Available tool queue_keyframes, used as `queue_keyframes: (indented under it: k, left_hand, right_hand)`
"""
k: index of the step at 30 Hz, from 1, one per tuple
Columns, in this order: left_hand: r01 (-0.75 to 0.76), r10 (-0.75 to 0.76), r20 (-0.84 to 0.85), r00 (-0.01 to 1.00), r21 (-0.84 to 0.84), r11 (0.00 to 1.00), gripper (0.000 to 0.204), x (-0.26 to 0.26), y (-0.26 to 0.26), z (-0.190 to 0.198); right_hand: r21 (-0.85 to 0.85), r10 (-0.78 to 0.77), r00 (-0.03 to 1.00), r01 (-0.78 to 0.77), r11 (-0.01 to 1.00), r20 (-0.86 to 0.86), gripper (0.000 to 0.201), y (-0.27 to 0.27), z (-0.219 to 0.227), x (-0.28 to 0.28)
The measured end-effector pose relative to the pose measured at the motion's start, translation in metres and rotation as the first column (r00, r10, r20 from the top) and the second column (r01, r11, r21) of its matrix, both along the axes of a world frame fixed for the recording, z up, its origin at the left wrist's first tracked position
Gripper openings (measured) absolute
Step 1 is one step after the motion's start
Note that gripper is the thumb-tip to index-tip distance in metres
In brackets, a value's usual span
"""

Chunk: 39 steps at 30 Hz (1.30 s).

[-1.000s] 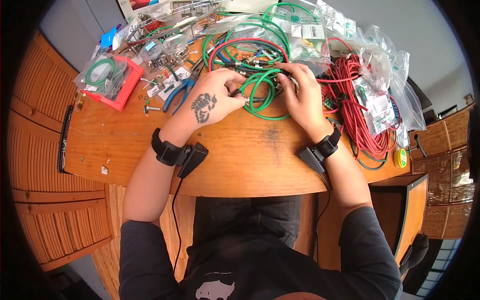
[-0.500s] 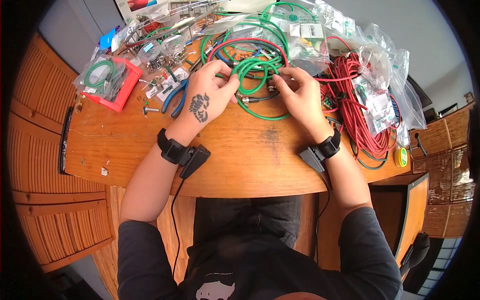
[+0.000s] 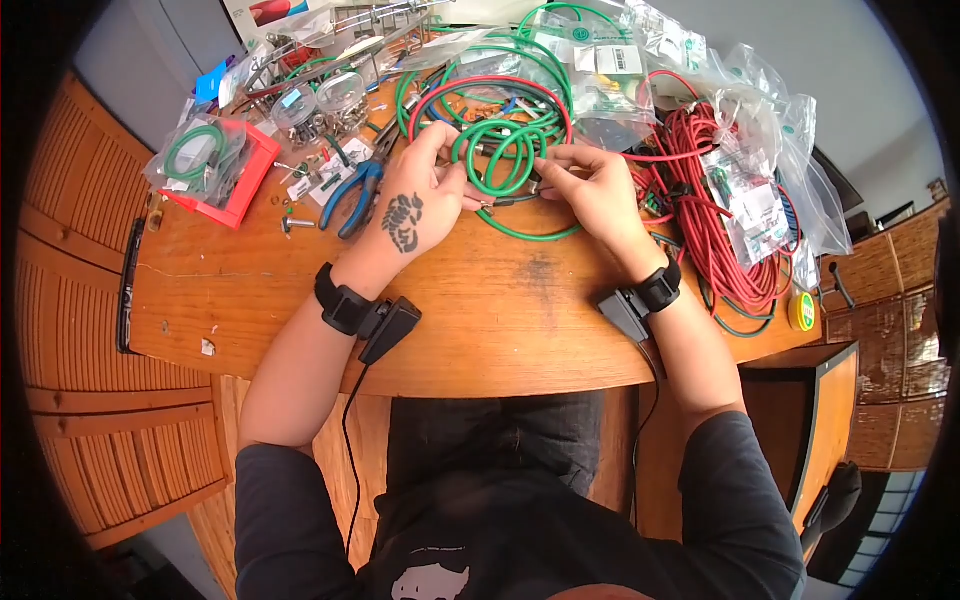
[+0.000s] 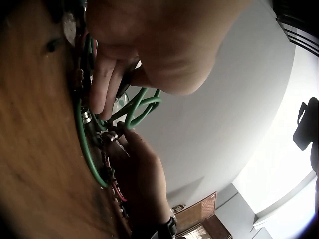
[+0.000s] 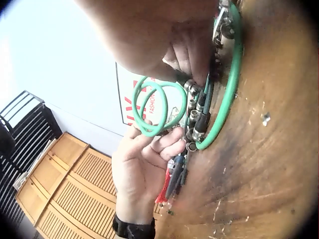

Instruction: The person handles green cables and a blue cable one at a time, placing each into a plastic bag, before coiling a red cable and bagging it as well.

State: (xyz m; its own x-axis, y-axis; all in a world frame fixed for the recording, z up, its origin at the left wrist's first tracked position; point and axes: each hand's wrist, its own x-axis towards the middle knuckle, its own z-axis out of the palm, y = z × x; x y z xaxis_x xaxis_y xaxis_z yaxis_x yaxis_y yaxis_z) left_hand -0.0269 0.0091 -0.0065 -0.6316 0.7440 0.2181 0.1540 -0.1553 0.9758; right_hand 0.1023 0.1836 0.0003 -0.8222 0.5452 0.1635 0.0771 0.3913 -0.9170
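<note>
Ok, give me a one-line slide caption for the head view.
Both hands, left hand and right hand, hold a coiled green cable above a cluttered wooden table.

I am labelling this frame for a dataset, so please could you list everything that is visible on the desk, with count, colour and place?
green cable coil: one, green, held up between both hands at desk centre
loose cables: several, green, red and blue, behind the coil
red wire bundle: one, red, right side of the desk
plastic bags: several, clear, on the wires at top right
pliers: one, blue handles, left of the hands
red tray: one, red, far left, holding a bagged green cable
tape roll: one, yellow, right desk edge
desk: one, brown wood
left hand: one, tattooed, grips the coil
right hand: one, pinches the coil
</note>
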Motion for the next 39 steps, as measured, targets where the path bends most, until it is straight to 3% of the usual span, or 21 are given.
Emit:
queue_keyframes:
  k: [2,3,5,9,12,17,21,23,27,33,36,39]
  left_hand:
    - [-0.028,0.027,-0.038,0.999,-0.009,1.000,0.012,0.000,0.000,-0.002]
    - [-0.029,0.028,-0.039,0.999,-0.008,1.000,0.012,0.000,0.000,0.000]
    - [-0.024,0.021,-0.052,0.998,-0.071,0.997,0.011,0.001,-0.002,0.003]
    - [-0.014,0.009,-0.079,0.997,-0.065,0.998,0.011,-0.002,-0.001,-0.001]
    - [0.015,-0.015,-0.027,1.000,-0.025,1.000,0.015,-0.001,-0.001,0.004]
    - [0.191,-0.230,0.238,0.944,0.177,0.965,0.020,-0.001,-0.005,0.013]
    - [0.276,-0.339,0.310,0.888,0.232,0.933,0.029,-0.002,-0.006,0.013]
    - [0.168,-0.173,0.060,0.983,0.073,0.983,0.029,0.006,-0.002,0.013]
    - [0.122,-0.125,0.052,0.991,0.064,0.991,0.030,0.003,0.001,0.007]
    - [0.036,-0.039,0.072,0.997,0.042,0.998,0.022,0.008,-0.002,0.014]
    - [-0.020,0.020,0.000,1.000,-0.022,1.000,0.018,0.008,-0.002,0.013]
    - [-0.084,0.088,-0.027,0.996,0.125,0.989,0.016,0.009,0.002,0.008]
  right_hand:
    - [-0.236,0.058,0.997,-0.067,0.969,-0.043,0.020,-0.001,0.002,0.000]
    - [-0.235,0.059,0.997,-0.068,0.970,-0.044,0.020,0.001,0.002,0.000]
    - [-0.424,0.121,0.990,-0.142,0.895,-0.075,0.019,0.004,-0.001,-0.001]
    - [-0.553,0.133,0.989,-0.146,0.821,-0.063,0.018,0.002,0.003,0.000]
    - [-0.629,0.193,0.978,-0.200,0.751,-0.080,0.016,0.005,0.003,0.001]
    - [-0.755,0.313,0.931,-0.342,0.559,-0.190,0.016,0.012,0.001,0.002]
    - [-0.732,0.330,0.920,-0.373,0.571,-0.211,0.017,0.014,0.002,0.003]
    - [-0.678,0.318,0.932,-0.346,0.648,-0.172,0.017,0.013,0.001,0.003]
    - [-0.655,0.311,0.934,-0.347,0.671,-0.176,0.016,0.011,0.000,0.003]
    - [-0.722,0.286,0.934,-0.348,0.598,-0.213,0.012,0.007,0.001,0.002]
    - [-0.732,0.268,0.930,-0.364,0.576,-0.251,0.010,0.006,-0.001,0.003]
    - [-0.726,0.231,0.943,-0.331,0.603,-0.238,0.009,0.004,-0.001,0.001]
